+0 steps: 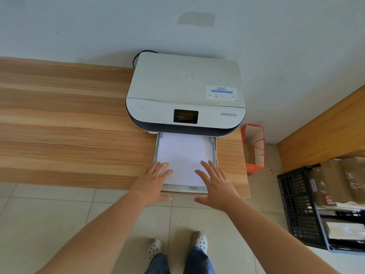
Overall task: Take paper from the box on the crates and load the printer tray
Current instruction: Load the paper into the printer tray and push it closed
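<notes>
Here your left hand (153, 181) and right hand (215, 183) both lie flat, fingers spread wide, on the near end of the white paper (183, 153) stacked in the tray (156, 153). Neither hand grips anything; the palms overhang the tray's front lip and the fingertips rest on the sheets. The tray is pulled out from the front of the printer (185, 93), and the paper fills it, its far edge running in under the printer's dark base. The printer sits at the right end of the wooden desk (69, 119), against the wall, with its small screen facing you and a black cable looping behind its back left corner.

Off to your right, on the tiled floor (59, 218), stands a black crate (300, 206) with a cardboard box (331, 184) resting on top; whether paper remains inside it is hard to tell from this angle. A red paper bag (254, 149) stands just beside the desk's right end. Your feet in pale perforated clogs (199, 241) show below.
</notes>
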A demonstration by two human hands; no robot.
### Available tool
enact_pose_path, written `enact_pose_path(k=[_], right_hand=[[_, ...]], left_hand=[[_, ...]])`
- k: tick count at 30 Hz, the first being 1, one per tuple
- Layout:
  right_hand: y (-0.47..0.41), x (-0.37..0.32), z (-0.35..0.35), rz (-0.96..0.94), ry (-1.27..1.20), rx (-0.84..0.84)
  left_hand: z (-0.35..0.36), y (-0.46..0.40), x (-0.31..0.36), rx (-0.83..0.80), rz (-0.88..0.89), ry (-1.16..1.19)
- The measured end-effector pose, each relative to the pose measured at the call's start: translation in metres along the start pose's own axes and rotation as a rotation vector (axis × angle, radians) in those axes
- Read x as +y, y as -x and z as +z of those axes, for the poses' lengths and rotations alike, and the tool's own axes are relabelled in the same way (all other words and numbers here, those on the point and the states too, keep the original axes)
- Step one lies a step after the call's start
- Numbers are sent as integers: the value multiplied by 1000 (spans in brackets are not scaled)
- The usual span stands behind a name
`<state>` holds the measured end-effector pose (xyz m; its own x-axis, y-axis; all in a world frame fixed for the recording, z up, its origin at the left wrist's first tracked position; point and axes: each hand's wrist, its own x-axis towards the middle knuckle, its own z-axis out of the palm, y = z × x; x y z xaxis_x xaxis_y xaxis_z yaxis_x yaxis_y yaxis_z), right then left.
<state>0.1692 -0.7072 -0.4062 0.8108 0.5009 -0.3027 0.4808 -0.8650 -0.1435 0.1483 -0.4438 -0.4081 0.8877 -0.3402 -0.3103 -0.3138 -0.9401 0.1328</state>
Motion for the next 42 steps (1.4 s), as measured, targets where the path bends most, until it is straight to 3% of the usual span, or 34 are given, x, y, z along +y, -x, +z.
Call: enact_pose_path(k=[8,25,42], right_hand=[[-7,-1,1,57,108,-28],[-22,7,-16,18,76,20],[-73,27,-39,59,300,75]], left_hand=[[3,-5,3,30,-41,-81],[-13,-20,-3,140,-38,-122],[-30,-67,-24,200,-120,-166]])
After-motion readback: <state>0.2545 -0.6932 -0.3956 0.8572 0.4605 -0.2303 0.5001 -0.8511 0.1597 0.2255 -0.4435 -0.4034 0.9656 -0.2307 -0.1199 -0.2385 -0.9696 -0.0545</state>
